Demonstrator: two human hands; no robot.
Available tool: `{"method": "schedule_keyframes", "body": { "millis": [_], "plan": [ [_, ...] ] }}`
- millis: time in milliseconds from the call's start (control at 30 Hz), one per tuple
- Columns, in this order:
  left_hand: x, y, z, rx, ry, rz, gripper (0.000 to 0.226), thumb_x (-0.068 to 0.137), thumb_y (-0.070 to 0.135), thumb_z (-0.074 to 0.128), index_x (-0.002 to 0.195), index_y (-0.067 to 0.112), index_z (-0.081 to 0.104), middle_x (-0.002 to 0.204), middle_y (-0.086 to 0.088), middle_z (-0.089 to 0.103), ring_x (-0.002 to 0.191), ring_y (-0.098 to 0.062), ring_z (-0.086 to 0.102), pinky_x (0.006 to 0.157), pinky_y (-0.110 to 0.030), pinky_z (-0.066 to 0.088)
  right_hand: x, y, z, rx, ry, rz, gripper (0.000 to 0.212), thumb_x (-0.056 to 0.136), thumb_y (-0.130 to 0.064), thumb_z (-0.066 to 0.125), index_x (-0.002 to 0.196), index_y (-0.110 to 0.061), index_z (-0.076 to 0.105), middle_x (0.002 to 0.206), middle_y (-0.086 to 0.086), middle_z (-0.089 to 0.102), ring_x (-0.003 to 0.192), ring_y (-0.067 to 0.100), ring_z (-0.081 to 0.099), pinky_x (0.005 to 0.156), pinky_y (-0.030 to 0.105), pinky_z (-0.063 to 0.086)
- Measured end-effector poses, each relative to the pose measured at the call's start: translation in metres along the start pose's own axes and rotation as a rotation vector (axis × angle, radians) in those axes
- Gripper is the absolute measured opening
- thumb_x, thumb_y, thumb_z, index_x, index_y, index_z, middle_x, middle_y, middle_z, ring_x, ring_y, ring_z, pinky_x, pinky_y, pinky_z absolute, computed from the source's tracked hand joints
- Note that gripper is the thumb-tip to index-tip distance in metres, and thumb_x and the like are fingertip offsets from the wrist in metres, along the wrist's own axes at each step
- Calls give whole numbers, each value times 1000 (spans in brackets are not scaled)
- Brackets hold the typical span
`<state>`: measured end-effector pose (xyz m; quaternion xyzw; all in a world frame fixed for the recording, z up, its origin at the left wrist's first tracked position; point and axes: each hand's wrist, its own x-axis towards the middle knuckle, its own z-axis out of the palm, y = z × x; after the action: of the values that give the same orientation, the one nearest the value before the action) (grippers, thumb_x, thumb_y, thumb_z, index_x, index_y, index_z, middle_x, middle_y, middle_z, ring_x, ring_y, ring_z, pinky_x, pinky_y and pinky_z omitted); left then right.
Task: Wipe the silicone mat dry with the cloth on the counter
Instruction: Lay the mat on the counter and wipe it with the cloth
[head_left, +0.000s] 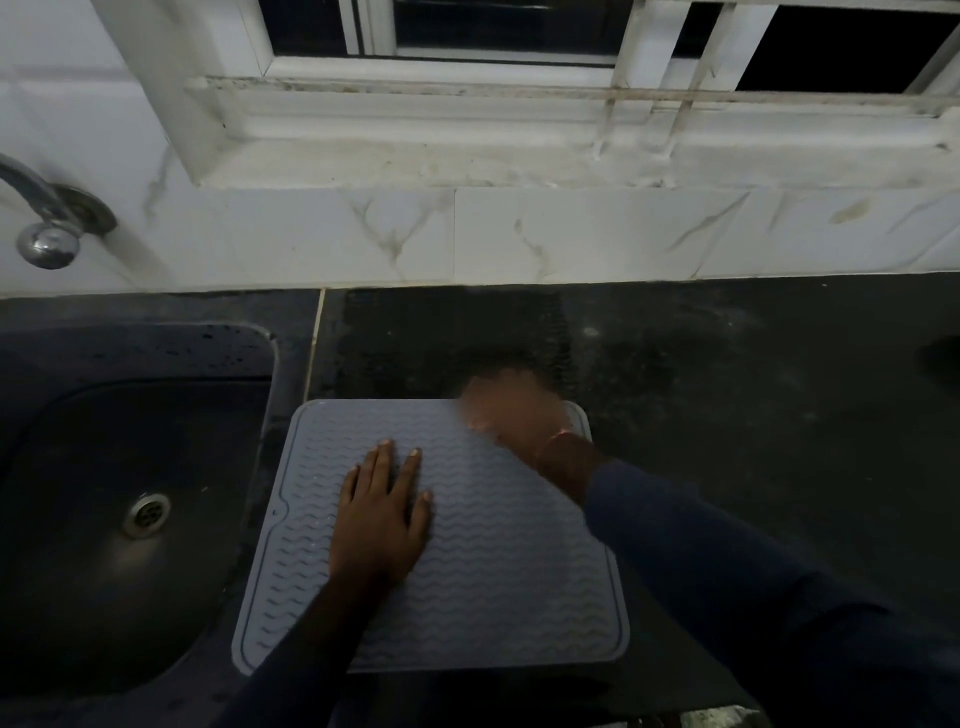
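A grey silicone mat (498, 561) with a wavy ribbed pattern lies flat on the dark counter, beside the sink. My left hand (382, 519) rests palm down on the mat's left half, fingers spread, holding nothing. My right hand (511, 410) is blurred by motion at the mat's far right corner. It sits at the near edge of a dark, textured rectangle that looks like the cloth (441, 332), spread on the counter just behind the mat. The blur hides whether those fingers grip the cloth.
A dark sink (67, 519) with a metal drain (147, 514) lies left of the mat. A chrome tap (49, 218) juts from the tiled wall above it. The dark counter (753, 374) stretches to the right. A window sill runs along the wall behind.
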<state>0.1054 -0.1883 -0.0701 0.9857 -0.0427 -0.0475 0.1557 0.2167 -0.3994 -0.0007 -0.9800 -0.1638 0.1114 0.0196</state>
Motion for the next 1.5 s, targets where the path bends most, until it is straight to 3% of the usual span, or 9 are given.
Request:
{"method": "schedule_keyframes", "body": {
  "millis": [267,433,600,867,967,1033,1167,1367,1500],
  "plan": [
    [-1,0,-3,-19,5,17,64,95,57,16,154,32,13,163,-6,6,149,-20,2,119,-41,0,-59,126,-14,-59,-28,417,46,85,-32,68,130,-33,55,122,9,48,112,32,53,88,44,52],
    [-1,1,-3,2,-18,23,65,95,59,13,154,32,8,162,-7,3,149,-22,0,119,-43,0,-56,35,-15,204,140,155,33,88,-39,62,120,-36,54,117,7,49,103,28,53,84,43,50],
    [-2,-3,-3,-11,-26,59,69,93,61,7,154,30,6,162,-8,2,149,-22,-2,120,-45,1,-75,6,12,113,101,42,32,96,-44,51,126,-35,59,128,6,47,119,27,46,97,45,46],
    [-3,-3,-4,-15,7,78,68,94,58,12,153,25,15,161,-13,10,149,-27,5,120,-48,6,-112,76,3,14,155,404,27,91,-35,54,115,-34,67,110,7,52,99,29,60,84,37,52],
    [-3,-2,-4,-35,6,72,67,94,57,17,153,25,19,160,-14,13,148,-28,7,119,-49,7,-118,6,6,184,183,204,17,94,-42,53,103,-31,65,97,-5,56,91,16,58,77,26,49],
    [-4,-2,-4,-42,17,78,66,94,56,21,152,25,21,160,-14,16,148,-28,9,119,-49,7,-129,-40,23,145,177,52,17,94,-43,53,94,-28,61,97,-3,60,89,16,60,80,35,51],
    [-7,-4,-4,-42,25,129,65,94,53,22,151,21,29,159,-14,21,147,-29,14,119,-50,8,-169,-24,61,314,182,238,27,95,-39,54,121,-35,63,104,-4,46,91,17,57,74,23,43],
    [-8,-5,-5,-40,25,147,67,94,53,20,151,19,29,159,-15,20,148,-29,13,120,-49,7,-200,33,54,368,248,714,39,93,-34,54,131,-38,56,113,11,50,98,36,60,83,38,48],
    [-9,-5,-4,-37,-2,172,66,95,54,22,151,21,28,159,-15,19,148,-28,12,119,-50,4,-186,-34,51,614,295,504,48,84,-19,64,128,-35,54,120,3,54,101,26,60,88,43,52]
  ]
}}
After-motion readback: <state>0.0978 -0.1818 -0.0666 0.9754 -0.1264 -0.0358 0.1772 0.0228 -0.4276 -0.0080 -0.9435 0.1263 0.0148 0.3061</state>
